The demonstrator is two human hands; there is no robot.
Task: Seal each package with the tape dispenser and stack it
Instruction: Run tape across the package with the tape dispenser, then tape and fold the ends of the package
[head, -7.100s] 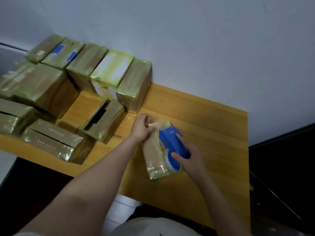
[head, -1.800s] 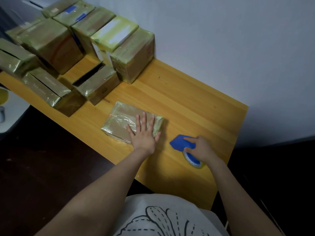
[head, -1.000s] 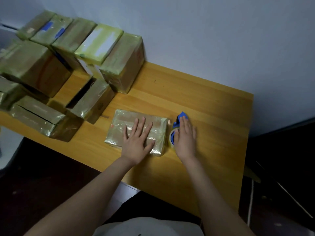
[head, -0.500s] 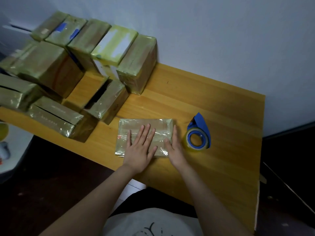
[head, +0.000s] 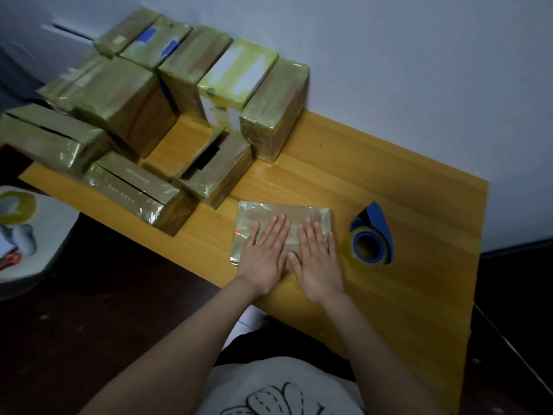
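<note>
Package: the flat, film-glossy package (head: 279, 211) lies on the table (head: 389, 181) near its front edge, just right of two unsealed boxes (head: 209, 175).
Left hand: the left hand (head: 264, 253) is laid flat on the package's left half, fingers straight and close together, with nothing gripped.
Right hand: the right hand (head: 318, 257) is pressed flat on the right half, fingers extended, with nothing grasped.
Tape dispenser: the blue tape dispenser (head: 371, 236) is set down just right of the package and is touched by neither hand.
Stack: sealed packages (head: 273, 106) are lined up against the wall at the back left.
Step judged: tape is being smoothed down, and stacking is not yet done.
Risk, creases: air or wrinkles may be trapped if pressure is applied unevenly, so that the tape lifts later.
Risk, sliding: the slick wrap may be pushed along the wood, and the package could be dragged off the front edge by a pull toward the body.
Risk, dispenser: it may be knocked by the right hand when the package is lifted, and the cutter could be brushed.
Risk, stacking: the unsealed boxes may be clipped on the way across, and glossy faces may slip on one another.
Risk, seal: the underside is hidden, so an open seam could be missed.
</note>
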